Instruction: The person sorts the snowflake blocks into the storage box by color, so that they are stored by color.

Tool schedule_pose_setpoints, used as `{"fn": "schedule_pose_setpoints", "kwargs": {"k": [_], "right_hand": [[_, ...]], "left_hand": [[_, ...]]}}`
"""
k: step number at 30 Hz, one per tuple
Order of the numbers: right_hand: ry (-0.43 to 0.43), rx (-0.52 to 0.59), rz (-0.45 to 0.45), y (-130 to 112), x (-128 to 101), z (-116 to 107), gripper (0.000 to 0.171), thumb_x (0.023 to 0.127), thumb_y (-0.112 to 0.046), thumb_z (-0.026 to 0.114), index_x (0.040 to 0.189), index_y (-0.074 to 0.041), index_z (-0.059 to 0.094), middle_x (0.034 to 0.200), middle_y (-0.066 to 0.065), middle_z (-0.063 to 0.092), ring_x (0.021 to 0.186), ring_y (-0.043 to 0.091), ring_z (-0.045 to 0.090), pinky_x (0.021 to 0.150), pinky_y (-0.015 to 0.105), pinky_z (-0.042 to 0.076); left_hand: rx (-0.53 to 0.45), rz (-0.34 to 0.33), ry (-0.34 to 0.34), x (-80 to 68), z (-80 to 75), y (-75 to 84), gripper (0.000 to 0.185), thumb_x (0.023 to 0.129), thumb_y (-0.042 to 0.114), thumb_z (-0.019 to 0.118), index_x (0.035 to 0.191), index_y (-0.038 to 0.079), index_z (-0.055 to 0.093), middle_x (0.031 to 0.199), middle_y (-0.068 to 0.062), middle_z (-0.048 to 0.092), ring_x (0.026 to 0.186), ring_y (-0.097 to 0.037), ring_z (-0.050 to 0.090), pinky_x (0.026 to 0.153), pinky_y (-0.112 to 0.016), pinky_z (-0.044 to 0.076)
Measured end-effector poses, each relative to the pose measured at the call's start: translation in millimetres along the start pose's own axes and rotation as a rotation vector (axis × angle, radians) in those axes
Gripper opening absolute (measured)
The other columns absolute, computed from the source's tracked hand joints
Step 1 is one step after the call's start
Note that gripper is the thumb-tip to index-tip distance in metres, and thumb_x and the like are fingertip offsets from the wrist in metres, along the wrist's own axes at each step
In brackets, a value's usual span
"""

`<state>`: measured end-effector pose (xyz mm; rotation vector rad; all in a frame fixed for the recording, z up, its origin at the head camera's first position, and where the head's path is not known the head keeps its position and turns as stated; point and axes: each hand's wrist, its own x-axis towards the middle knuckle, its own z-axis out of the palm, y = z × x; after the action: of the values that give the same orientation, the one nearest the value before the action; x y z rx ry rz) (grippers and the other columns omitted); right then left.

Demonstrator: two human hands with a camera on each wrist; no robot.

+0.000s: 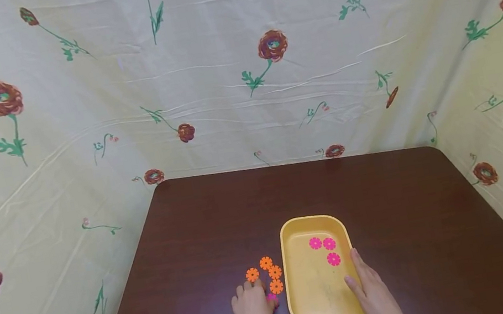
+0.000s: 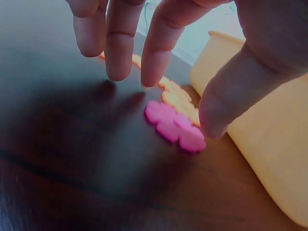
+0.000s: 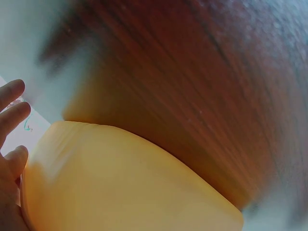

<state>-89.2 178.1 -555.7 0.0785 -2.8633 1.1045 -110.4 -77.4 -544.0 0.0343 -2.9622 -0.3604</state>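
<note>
My left hand [image 1: 256, 296] hovers low over the dark table just left of a yellow tray [image 1: 308, 304]. In the left wrist view its fingers [image 2: 118, 53] are spread above a pink flower-shaped disc [image 2: 174, 126] lying flat; the thumb tip is right beside the disc, and nothing is held. Several orange discs [image 1: 268, 274] lie in a cluster beyond it. Three pink discs [image 1: 325, 248] lie inside the tray. My right hand [image 1: 354, 270] rests along the tray's right rim with straight fingers, the thumb inside the wall. The right wrist view shows the tray wall [image 3: 120, 187] up close.
The brown table [image 1: 390, 200] stretches beyond and to both sides of the tray. A pale floral cloth [image 1: 236, 70] hangs behind and on both sides of the table.
</note>
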Motion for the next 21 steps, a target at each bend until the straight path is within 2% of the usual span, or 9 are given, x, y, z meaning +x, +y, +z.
{"fn": "schedule_pose_setpoints", "kwargs": {"k": [9, 21], "right_hand": [[-0.008, 0.002, 0.015, 2, 0, 1, 0.060, 0.096, -0.030, 0.044, 0.146, -0.010, 0.017, 0.149, 0.014, 0.022, 0.128, 0.042, 0.031, 0.100, 0.057, 0.025], [-0.010, 0.009, 0.039, 1, -1, -1, 0.060, 0.096, -0.030, 0.045, 0.146, -0.011, 0.018, 0.149, 0.012, 0.022, 0.128, 0.041, 0.031, 0.100, 0.056, 0.025]], "left_hand": [[0.057, 0.010, 0.045, -6.1, 9.8, 3.6, 0.044, 0.050, 0.031, 0.085, 0.079, 0.010, 0.059, 0.077, -0.009, 0.056, 0.071, -0.027, 0.052, 0.059, -0.041, 0.040], [0.015, -0.016, 0.014, -4.5, 11.0, 4.2, 0.045, 0.050, 0.030, 0.086, 0.077, 0.008, 0.057, 0.074, -0.007, 0.056, 0.069, -0.026, 0.053, 0.058, -0.041, 0.040]]}}
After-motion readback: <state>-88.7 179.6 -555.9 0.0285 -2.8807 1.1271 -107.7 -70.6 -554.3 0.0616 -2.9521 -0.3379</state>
